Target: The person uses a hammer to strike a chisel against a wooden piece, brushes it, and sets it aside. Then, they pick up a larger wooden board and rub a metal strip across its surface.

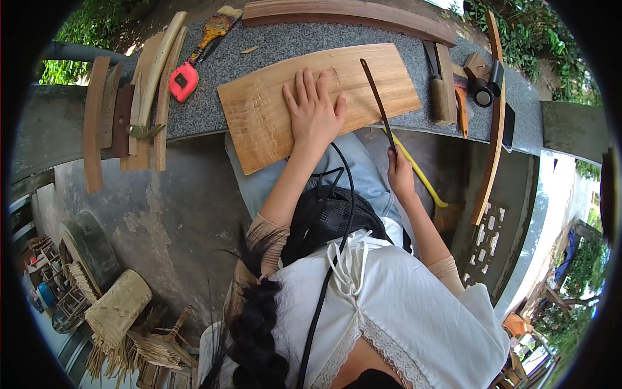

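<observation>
A wide, light-brown wooden board lies at a slant on the grey stone tabletop, its near left corner jutting over the edge above my lap. My left hand rests palm down on the middle of it, fingers spread. Rough, scraped marks show in the wood to the left of that hand. In my right hand, fingers wrapped round its lower end, is a long thin dark metal blade with a small hole at the tip. The blade slants up across the board's right part. Behind this hand runs a yellow bar.
Left on the table are wooden strips, a red tape measure and a paintbrush. A long beam lies along the back. To the right are a chisel, a mallet-like wooden block and a curved strip overhanging the edge.
</observation>
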A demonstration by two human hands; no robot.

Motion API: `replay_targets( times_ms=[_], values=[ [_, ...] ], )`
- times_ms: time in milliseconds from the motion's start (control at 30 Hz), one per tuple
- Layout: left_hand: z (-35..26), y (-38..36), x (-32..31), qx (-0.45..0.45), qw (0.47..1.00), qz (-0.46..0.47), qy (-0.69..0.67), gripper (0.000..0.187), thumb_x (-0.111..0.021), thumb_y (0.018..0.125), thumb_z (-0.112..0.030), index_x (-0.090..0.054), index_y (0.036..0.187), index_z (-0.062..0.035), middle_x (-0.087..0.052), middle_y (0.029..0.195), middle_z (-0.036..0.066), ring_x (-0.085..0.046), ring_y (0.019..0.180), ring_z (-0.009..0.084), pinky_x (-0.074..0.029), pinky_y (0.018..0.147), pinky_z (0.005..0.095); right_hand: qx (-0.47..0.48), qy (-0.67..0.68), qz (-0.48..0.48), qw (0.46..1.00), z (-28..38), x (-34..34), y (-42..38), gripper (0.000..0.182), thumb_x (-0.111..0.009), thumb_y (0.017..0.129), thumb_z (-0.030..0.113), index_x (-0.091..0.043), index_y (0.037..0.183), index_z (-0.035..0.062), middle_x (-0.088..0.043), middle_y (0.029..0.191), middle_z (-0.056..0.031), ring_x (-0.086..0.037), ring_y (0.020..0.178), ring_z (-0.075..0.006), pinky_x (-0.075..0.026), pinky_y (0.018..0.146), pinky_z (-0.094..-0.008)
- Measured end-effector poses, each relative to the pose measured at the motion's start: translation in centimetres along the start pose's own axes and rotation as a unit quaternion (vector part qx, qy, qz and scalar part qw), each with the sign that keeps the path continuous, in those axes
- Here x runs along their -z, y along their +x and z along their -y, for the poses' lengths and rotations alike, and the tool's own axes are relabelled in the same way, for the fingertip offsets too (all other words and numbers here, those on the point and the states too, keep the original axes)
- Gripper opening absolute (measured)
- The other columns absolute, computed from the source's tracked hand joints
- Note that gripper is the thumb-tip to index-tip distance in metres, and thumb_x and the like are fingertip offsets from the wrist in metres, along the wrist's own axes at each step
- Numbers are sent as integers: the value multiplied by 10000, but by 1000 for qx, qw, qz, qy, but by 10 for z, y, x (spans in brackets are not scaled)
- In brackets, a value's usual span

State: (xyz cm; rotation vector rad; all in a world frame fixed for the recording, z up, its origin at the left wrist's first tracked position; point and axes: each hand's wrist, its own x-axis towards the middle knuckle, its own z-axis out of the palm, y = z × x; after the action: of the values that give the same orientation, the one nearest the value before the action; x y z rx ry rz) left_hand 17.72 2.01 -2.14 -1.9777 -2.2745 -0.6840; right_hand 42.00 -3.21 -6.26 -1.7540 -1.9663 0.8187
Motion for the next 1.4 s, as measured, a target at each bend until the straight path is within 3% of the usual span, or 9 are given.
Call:
replay_targets(
  times_ms=[233, 400, 467, 567, 733, 1000, 1133, 1233, 1400],
  values=[
    [0, 0, 0, 4, 1000, 1, 2, 590, -477, 923, -424, -431, 1331, 0, -371, 1411, 240, -283, 1371, 368, -139, 1118, 597, -12, -10, -5, 1000, -55, -4, -45, 136, -503, 971, 152, -530, 1004, 22, -597, 727, -262, -591, 719, -467, -431, 582, -512],
    [0, -1, 1, 1, 1000, 5, 8, 594, -477, 922, -427, -428, 1334, -1, -370, 1412, 240, -282, 1371, 370, -141, 1119, 594, -22, -44, 21, 999, -29, 6, -30, 139, -501, 973, 151, -528, 1009, 20, -598, 726, -261, -592, 712, -464, -431, 579, -510],
    [0, 0, 0, 1, 1000, 4, 12, 594, -477, 922, -427, -428, 1334, -1, -370, 1411, 240, -282, 1371, 371, -143, 1118, 593, 38, 2, -19, 999, -3, 1, -4, 145, -506, 971, 153, -527, 1018, 18, -598, 724, -261, -595, 703, -460, -431, 576, -507],
    [2, -1, 0, 0, 1000, 1, 6, 594, -476, 923, -427, -428, 1335, -1, -367, 1413, 243, -281, 1372, 373, -144, 1117, 594, 1, 18, 2, 1000, 10, -3, 5, 146, -510, 968, 149, -530, 1034, 20, -599, 721, -261, -596, 694, -458, -435, 570, -503],
    [0, 0, 1, 2, 1000, 11, 14, 591, -471, 925, -423, -428, 1335, 1, -361, 1419, 248, -280, 1374, 376, -143, 1118, 593, 4, -17, -13, 1000, -55, -7, -42, 139, -512, 965, 147, -528, 1024, 22, -600, 719, -262, -598, 697, -460, -442, 573, -505],
    [1, 0, 1, -4, 1000, 8, 14, 588, -460, 931, -426, -425, 1334, 1, -353, 1423, 253, -277, 1374, 380, -138, 1119, 595, 7, 10, -10, 1000, 15, -2, 9, 155, -491, 977, 161, -512, 1003, 10, -586, 713, -273, -580, 696, -475, -421, 580, -516],
    [2, -1, -1, -3, 1000, 4, 6, 586, -462, 930, -421, -426, 1335, 0, -357, 1418, 251, -280, 1371, 379, -138, 1117, 599, 37, 29, -36, 998, -16, -10, -12, 148, -496, 975, 161, -512, 1000, 16, -583, 712, -275, -581, 689, -474, -420, 577, -514],
    [1, 0, 0, 0, 1000, 4, 7, 584, -464, 929, -419, -428, 1335, -1, -360, 1416, 248, -282, 1369, 378, -139, 1115, 601, -13, -11, -1, 1000, -59, -5, -48, 138, -499, 972, 157, -514, 1004, 24, -582, 709, -273, -586, 690, -472, -422, 576, -511],
    [0, 0, 1, 0, 1000, 6, 7, 582, -465, 927, -418, -431, 1334, -3, -363, 1416, 245, -282, 1370, 377, -142, 1115, 599, -4, -29, 22, 999, -29, 6, -23, 138, -508, 970, 159, -522, 1001, 25, -584, 705, -269, -590, 687, -467, -426, 568, -504]
  ],
)
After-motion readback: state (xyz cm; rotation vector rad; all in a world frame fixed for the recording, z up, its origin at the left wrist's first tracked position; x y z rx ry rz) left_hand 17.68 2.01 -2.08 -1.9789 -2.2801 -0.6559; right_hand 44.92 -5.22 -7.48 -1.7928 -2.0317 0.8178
